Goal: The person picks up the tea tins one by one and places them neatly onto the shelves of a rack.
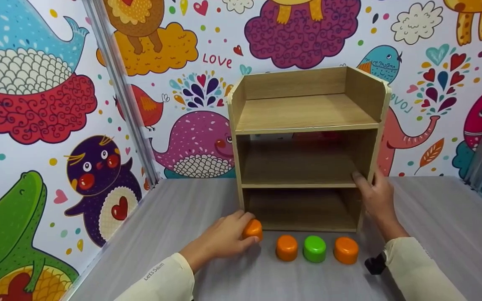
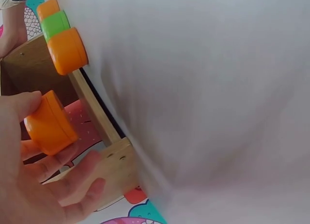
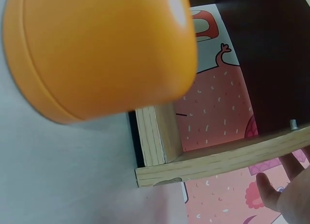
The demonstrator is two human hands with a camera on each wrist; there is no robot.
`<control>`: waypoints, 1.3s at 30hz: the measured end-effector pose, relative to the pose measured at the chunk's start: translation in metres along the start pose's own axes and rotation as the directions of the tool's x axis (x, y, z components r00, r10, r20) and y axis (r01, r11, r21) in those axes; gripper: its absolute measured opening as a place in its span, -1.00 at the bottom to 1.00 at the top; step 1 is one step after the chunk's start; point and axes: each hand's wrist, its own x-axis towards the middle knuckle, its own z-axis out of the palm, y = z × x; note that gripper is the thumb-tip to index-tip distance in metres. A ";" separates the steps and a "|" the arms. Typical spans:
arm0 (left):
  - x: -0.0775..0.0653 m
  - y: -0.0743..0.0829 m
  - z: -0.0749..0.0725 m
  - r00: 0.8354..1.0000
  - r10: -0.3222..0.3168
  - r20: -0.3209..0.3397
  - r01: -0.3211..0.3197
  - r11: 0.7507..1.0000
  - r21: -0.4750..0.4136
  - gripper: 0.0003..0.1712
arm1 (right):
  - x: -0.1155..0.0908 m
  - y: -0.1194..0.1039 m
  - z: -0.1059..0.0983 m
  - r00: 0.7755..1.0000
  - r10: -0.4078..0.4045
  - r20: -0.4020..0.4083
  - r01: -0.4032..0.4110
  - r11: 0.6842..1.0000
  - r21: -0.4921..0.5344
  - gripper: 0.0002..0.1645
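My left hand (image 1: 228, 235) pinches a small orange round container (image 1: 253, 229) between thumb and fingers, in front of the shelf's lower left corner. In the left wrist view the same orange container (image 2: 50, 123) shows a seam around it, and the other fingers spread loosely beside it. My right hand (image 1: 378, 196) grips the right side panel of a small wooden shelf (image 1: 308, 112) at middle-board height, thumb inside and fingers outside. In the right wrist view this hand (image 3: 293, 197) is partly out of frame beside the panel edge.
In front of the shelf, an orange container (image 1: 287, 248), a green container (image 1: 314, 249) and another orange container (image 1: 346, 250) stand in a row on the grey table (image 1: 140, 259). Cartoon-printed walls (image 1: 199, 88) rise behind and at the left. A black object (image 1: 375, 264) sits by the right cuff.
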 end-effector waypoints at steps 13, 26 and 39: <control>0.006 0.005 -0.013 1.000 0.005 -0.022 -0.005 1.000 -0.008 -0.35 | -0.001 0.002 0.000 1.000 -0.006 -0.027 0.006 1.000 -0.010 -0.26; 0.005 0.009 -0.022 0.999 0.008 -0.054 -0.008 1.000 -0.002 -0.35 | -0.001 0.004 0.003 0.999 -0.020 -0.030 0.020 1.000 0.010 -0.26; 0.011 0.020 -0.043 0.996 0.023 -0.082 -0.024 1.000 -0.010 -0.39 | 0.000 0.002 0.001 1.000 -0.013 -0.021 0.013 1.000 0.013 -0.25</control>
